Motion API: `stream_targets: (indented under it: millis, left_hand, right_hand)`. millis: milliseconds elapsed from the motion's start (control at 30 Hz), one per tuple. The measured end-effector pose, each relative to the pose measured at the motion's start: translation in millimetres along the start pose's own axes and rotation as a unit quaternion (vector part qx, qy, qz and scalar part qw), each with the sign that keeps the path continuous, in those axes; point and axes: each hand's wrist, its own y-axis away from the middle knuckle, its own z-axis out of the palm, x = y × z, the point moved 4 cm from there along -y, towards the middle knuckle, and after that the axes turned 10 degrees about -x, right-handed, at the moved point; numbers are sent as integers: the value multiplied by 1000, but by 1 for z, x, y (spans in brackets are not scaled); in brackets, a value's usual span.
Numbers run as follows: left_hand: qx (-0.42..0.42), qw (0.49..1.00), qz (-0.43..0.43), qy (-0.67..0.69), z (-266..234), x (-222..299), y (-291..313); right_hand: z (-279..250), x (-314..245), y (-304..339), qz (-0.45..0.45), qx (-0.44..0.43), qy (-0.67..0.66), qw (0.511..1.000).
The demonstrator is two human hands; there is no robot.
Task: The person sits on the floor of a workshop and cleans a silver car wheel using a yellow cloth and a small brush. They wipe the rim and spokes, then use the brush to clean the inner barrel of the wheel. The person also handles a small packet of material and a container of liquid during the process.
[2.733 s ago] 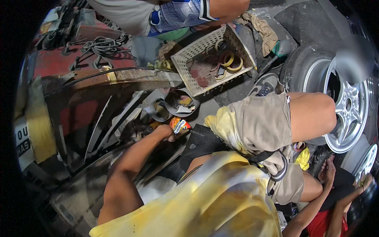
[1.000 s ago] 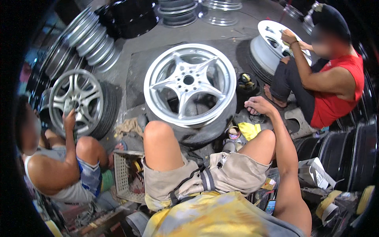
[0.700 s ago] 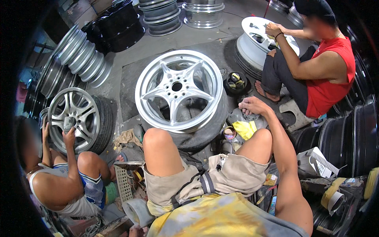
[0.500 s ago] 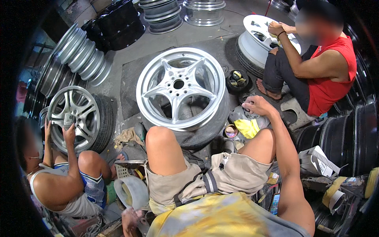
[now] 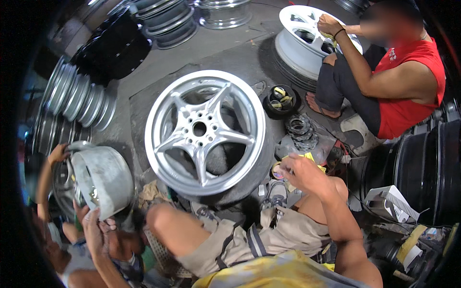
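Note:
A scuffed grey-white plastic tub (image 5: 117, 175), tilted on its side, is lifted at the left in front of a co-worker. My left hand (image 5: 96, 233) grips its lower rim. My right hand (image 5: 307, 175) hovers over my right knee with loosely bent fingers and nothing visible in it. Just beyond its fingertips are a small roll of tape (image 5: 277, 170) and a yellow cloth (image 5: 307, 156), partly covered by the hand. Before my knees, a silver five-spoke wheel rim (image 5: 199, 149) lies face up on a tyre (image 5: 240, 192), touched by neither hand.
At the right, a co-worker in red (image 5: 408, 77) handles a white rim (image 5: 300, 53). A black bowl (image 5: 281, 102) with small containers and some dark ring-shaped parts (image 5: 301, 132) lie between us. Stacked rims (image 5: 79, 96) stand at the far left; black rims (image 5: 418, 168) line the right.
My left hand has raised the tub from beside my seat, leftward and forward to the left co-worker. My right hand has drawn back from the dark parts toward my knee.

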Motion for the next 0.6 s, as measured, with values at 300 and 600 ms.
stream_targets:
  millis: [300, 600]
  left_hand:
    - [-171, 985, -16, -2, 177, 52, -166]
    - [-340, 931, -121, -51, 301, 163, -155]
  right_hand:
    - [4, 60, -41, 170, -93, 17, 981]
    - [38, 72, -52, 242, -182, -16, 953]
